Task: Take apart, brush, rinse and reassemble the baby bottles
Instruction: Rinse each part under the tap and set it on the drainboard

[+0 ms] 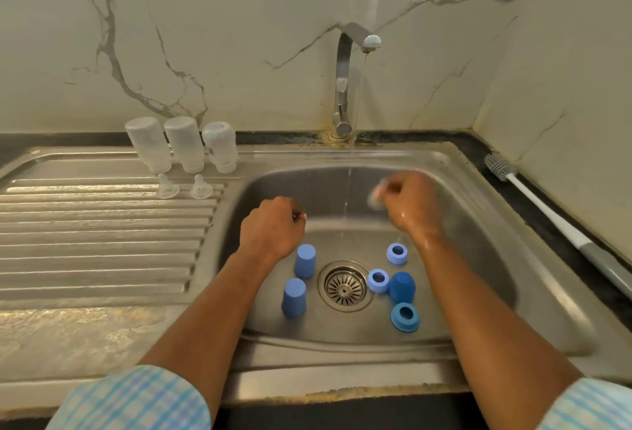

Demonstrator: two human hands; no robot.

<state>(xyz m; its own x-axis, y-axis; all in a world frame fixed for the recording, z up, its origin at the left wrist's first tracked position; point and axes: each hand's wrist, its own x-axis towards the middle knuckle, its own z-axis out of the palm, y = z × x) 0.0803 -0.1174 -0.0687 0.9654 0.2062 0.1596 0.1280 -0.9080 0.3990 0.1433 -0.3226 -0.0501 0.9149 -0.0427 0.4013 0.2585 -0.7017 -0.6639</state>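
Observation:
Three clear bottle bodies (184, 144) stand upside down on the drainboard, with two clear teats (199, 187) in front of them. In the sink basin (478, 258) lie blue caps (304, 261), blue screw rings (397, 253) and a darker blue cap (402, 287). My right hand (410, 202) is blurred beside the thin water stream and pinches a small clear piece, probably a teat (375, 194). My left hand (273, 224) hovers over the basin's left side with fingers curled; nothing shows in it.
The tap (343, 87) runs a thin stream into the basin. A bottle brush (533, 197) with a white handle lies on the dark counter at the right. The ribbed drainboard (102, 234) stretches to the left. The drain strainer (343, 286) sits mid-basin.

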